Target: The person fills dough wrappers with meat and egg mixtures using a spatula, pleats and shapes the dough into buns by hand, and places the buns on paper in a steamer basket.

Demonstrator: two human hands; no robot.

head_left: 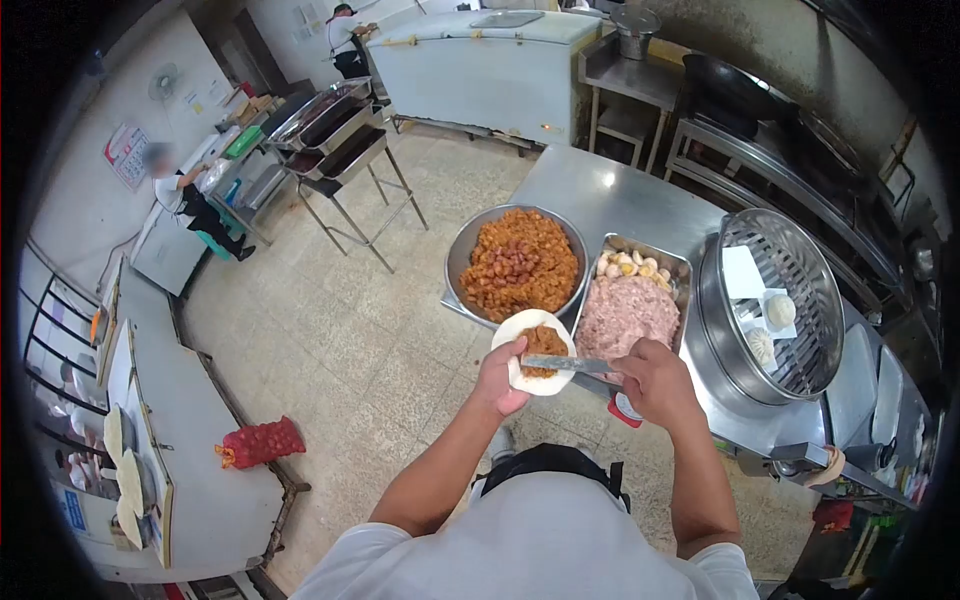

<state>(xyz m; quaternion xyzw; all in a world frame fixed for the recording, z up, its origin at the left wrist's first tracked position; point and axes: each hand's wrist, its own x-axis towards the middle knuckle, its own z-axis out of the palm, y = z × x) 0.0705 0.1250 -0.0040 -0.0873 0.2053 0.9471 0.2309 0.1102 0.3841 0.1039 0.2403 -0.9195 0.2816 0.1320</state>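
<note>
A round white dough wrapper (pixel 548 384) rests in my left hand (pixel 497 377), the thumb over its edge. Brown-orange filling (pixel 545 345) sits in the wrapper's middle. My right hand (pixel 655 382) grips a flat metal spatula (pixel 570 364), its blade lying across the filling. Just beyond the wrapper stands a round metal bowl (pixel 455 262) heaped with chunky orange-brown filling (pixel 520 265). Beside it, a rectangular metal tray (pixel 688 290) holds pink ground meat (pixel 628 318) and peeled eggs (pixel 633 265).
A large metal steamer (pixel 712 300) on the right holds white buns (pixel 780 310) on paper squares. A red mesh sack (pixel 262 443) lies on the floor to the left. Two people (pixel 185 195) work farther back, near a rack of metal trays (pixel 330 130) and a white chest freezer (pixel 480 80).
</note>
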